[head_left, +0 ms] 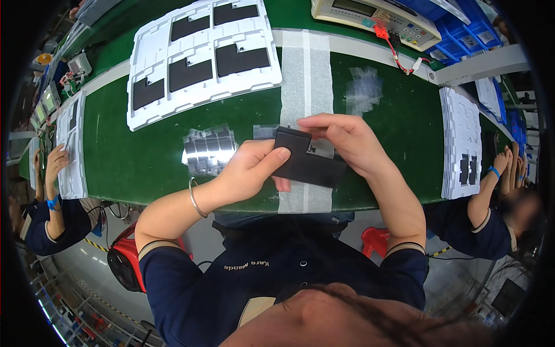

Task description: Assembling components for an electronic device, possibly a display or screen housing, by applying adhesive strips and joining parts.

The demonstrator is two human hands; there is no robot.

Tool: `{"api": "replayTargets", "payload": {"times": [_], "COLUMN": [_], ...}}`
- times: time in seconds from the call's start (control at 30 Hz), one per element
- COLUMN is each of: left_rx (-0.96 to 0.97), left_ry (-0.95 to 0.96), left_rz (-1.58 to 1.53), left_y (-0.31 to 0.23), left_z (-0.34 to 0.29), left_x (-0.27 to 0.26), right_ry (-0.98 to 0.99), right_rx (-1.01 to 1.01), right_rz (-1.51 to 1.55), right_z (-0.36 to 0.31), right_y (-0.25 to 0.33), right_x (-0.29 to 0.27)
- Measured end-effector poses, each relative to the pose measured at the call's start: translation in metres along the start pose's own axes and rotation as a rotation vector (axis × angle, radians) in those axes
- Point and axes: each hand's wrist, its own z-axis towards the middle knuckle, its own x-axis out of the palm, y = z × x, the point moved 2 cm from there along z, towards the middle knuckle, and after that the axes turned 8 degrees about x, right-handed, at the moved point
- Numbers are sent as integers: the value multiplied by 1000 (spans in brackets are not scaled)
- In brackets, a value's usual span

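Both hands pinch a flat black panel (303, 162) above the green table (144, 156): left hand (248, 168) grips its near-left edge, right hand (347, 141) its far-right; long axis runs left-right, slightly tilted.

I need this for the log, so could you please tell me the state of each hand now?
Left hand: closed on the black flat part.
Right hand: closed on the same part's top edge.

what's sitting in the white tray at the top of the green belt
The white tray holds flat black rectangular pieces, one per pocket, six showing. The tray's top edge runs out of the picture, so the full shape of the upper pieces cannot be seen.
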Motion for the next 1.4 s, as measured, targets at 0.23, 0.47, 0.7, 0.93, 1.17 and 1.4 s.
{"api": "replayTargets", "payload": {"times": [0.23,0.47,0.7,0.93,1.17,1.4], "left_rx": [-126,-99,18,52,77,107], "left_ry": [93,47,24,-23,-35,-47], "left_rz": [-277,-252,-93,206,345,426], "left_y": [2,4,-6,-11,-9,-4], "left_z": [-6,-6,-3,-3,-1,1], "left_x": [6,8,6,-1,2,3], "right_ry": [246,194,175,-87,-100,-36], "right_rx": [-72,-117,-73,-159,-276,-186], "right_rz": [331,448,491,-252,-418,-258], "right_z": [11,9,11,7,4,4], "right_y": [-11,-21,-10,1,3,0], "right_x": [25,34,32,-2,13,7]}}
